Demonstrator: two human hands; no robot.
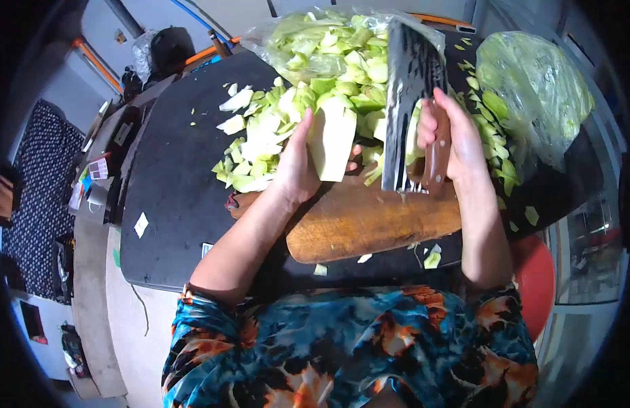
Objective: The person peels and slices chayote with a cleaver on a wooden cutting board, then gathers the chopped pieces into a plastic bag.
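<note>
Head view: your left fingers hold a pale vegetable piece; your right fingers wrap the cleaver. Board below both. Risk: slick flesh slipping, or a misjudged stroke, could cut your left fingers.

1. You have room to your left, where the black tabletop carries only a few scraps beside the pile.
2. Between your forearms, you can pass over the near part of the wooden board.
3. Straight ahead, the heap of pale green pieces and the open plastic bag behind it block a low path.
4. The upright cleaver in your right hand walls off the space between your hands; the pale slab in your left hand narrows it further.
5. To your right, loose pieces and a full plastic bag crowd the tabletop.
</note>
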